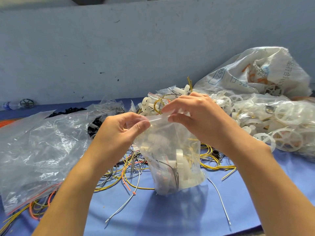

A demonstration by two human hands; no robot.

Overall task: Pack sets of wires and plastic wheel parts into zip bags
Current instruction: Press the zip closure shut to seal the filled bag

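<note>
Left hand: the left hand (119, 132) pinches the left end of the bag's mouth between thumb and forefinger.
Right hand: the right hand (196, 116) matches it, fingers (170, 108) curled and nipping the right end of the same strip.
The bag: the zip bag (170, 150) hangs upright between both hands at centre, its bottom on or just above the surface; which, the view does not settle.
Contents: a white wheel part (180, 160) and thin dark and yellow wires sit low inside, so this set looks loaded.
Step in hand: by the look of it, closing the zip. Whether the seal is pressed shut cannot be told.
Done: behind the hands, a heap of small filled bags (158, 103).
Left to do: plenty. Loose wires (129, 167) sprawl under and around the bag, white wheels (286, 138) pile up on the right, and a stack of empty zip bags (42, 147) waits on the left.
Surface: blue cloth-like surface (170, 215), with black parts (68, 111) at far left-centre.
Room: a printed woven sack (255, 72) slumps at far right; a scuffed grey-blue wall (119, 48) closes off the back, a bottle (10, 105) lying at its foot, far left.
</note>
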